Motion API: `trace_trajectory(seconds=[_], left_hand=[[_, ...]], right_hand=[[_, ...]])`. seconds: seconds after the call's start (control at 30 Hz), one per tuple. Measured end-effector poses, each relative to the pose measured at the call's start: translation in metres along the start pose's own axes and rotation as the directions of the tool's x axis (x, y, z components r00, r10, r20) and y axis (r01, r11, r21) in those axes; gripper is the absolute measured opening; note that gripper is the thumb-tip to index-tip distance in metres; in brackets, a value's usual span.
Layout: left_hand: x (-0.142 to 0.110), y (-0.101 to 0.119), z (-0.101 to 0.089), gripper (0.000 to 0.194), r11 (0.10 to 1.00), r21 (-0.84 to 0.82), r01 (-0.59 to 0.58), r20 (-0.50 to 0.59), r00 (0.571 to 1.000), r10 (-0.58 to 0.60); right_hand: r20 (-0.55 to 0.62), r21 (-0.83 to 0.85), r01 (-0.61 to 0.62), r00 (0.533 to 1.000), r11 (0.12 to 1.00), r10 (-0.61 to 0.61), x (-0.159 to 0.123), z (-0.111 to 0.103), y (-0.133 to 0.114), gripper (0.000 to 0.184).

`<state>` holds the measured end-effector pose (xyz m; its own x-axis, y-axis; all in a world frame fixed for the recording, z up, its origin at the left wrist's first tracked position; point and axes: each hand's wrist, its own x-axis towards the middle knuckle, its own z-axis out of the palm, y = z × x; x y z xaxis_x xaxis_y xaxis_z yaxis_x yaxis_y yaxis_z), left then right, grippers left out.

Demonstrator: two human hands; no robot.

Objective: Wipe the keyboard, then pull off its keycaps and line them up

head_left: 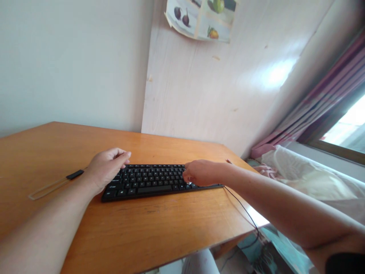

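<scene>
Bare forearms point(54, 224) reach in nearest the camera above an orange-brown wooden table point(128, 236), where a black plastic keyboard point(154, 180) lies. The left hand point(107, 167), fingers narrowly curled, is at its left end; the right hand point(202, 173) bends over its right part, grip unclear.

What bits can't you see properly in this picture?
Head view: some keys of the computer keyboard are hidden under the right hand.
Head view: curled fingers hide whether the left hand holds anything.
Head view: the fruit pictures are cut off by the top edge.
Head view: the black cable gets too blurry to follow below the desk.
</scene>
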<state>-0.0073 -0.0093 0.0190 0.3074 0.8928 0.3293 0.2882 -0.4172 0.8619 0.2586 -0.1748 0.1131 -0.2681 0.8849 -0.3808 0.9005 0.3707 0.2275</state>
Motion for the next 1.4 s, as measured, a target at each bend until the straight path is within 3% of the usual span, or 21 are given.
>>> trace_trajectory(seconds=[0.7, 0.93, 1.17, 1.4], left_hand=[[0.000, -0.001, -0.001, 0.041, 1.000, -0.007, 0.026, 0.028, 0.999, -0.026], [0.000, 0.001, -0.001, 0.040, 0.998, 0.055, 0.006, 0.027, 1.000, -0.008], [0.000, 0.001, -0.001, 0.043, 0.978, 0.202, -0.050, 0.040, 0.998, 0.042], [-0.002, 0.008, -0.002, 0.043, 0.971, 0.234, -0.048, 0.028, 0.999, 0.043]], right_hand=[[-0.004, 0.019, -0.148, 0.989, 0.989, 0.148, -0.021, 0.021, 0.023, 0.023], [-0.092, 0.204, -0.236, 0.962, 0.950, 0.259, -0.030, 0.026, 0.046, 0.027], [-0.102, 0.321, -0.332, 0.919, 0.887, 0.381, -0.012, 0.035, 0.057, 0.026], [-0.063, 0.392, -0.418, 0.876, 0.820, 0.477, 0.011, 0.022, 0.053, 0.026]])
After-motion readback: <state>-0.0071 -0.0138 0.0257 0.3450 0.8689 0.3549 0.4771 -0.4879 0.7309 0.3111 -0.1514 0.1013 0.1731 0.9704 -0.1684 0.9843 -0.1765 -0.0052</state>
